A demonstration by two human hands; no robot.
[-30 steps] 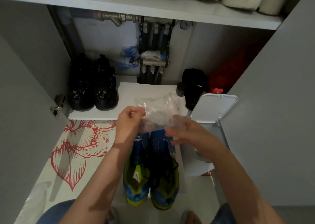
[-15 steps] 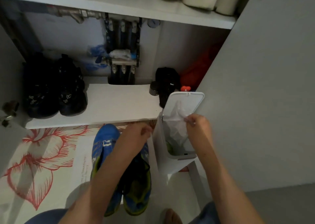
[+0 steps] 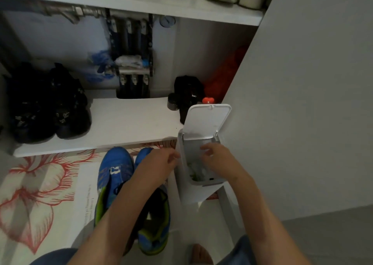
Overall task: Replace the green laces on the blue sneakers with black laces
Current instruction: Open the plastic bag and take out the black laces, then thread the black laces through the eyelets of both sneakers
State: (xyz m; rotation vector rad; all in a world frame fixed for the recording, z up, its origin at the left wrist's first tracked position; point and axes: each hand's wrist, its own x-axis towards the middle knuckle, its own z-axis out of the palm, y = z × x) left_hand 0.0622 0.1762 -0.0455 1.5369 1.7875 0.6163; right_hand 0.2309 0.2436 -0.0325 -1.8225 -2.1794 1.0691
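Two blue sneakers with lime-green trim stand side by side on the floor, the left sneaker [image 3: 115, 170] and the right sneaker [image 3: 155, 230], toes pointing away from me. A dark lace [image 3: 119, 188] shows on the left one; my left forearm hides most of the right one. My left hand [image 3: 159, 163] hovers over the toes, loosely curled and holding nothing. My right hand [image 3: 218, 159] is over the open white bin [image 3: 201, 192], fingers apart. A crumpled clear plastic bag [image 3: 194, 170] lies inside the bin below the fingers.
The bin's lid [image 3: 205, 121] stands upright. A white low shelf [image 3: 125, 123] carries black shoes [image 3: 46, 107] at its left and a black pouch [image 3: 187, 95] at its right. A grey cabinet door [image 3: 302, 103] stands open on the right. A floral mat [image 3: 36, 184] covers the floor.
Both hands held the clear bag above the sneakers; the right hand carried it to the bin and let it drop inside. The left hand let go and stayed over the sneakers.
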